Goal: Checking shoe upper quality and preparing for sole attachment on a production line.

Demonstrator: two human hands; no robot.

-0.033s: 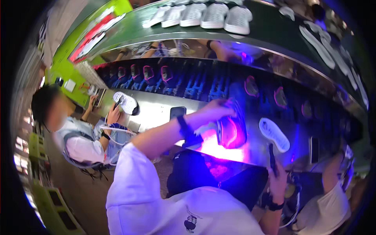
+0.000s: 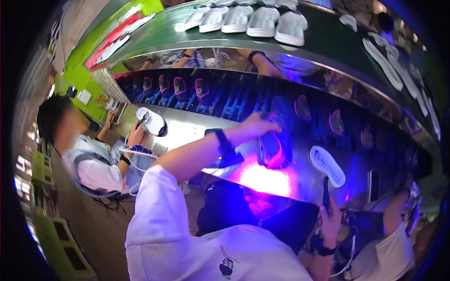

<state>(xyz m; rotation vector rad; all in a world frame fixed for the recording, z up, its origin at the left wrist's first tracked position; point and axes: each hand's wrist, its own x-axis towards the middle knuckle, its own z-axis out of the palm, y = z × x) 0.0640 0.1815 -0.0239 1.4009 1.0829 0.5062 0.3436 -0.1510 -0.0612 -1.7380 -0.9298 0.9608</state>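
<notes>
While the left hand (image 2: 258, 125) is pinching the shoe (image 2: 273, 151) by its side, mid-frame, the right hand (image 2: 331, 218) is clutching a tool (image 2: 326, 193), lower right, near a sole (image 2: 327, 166). I'm guessing the shoe's handling light, soft, hardly fragile; I'm favouring its heel for holding.

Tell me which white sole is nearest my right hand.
The white sole at the tip of the black tool in your right hand; others, like the row on the green shelf, lie farther away.
</notes>
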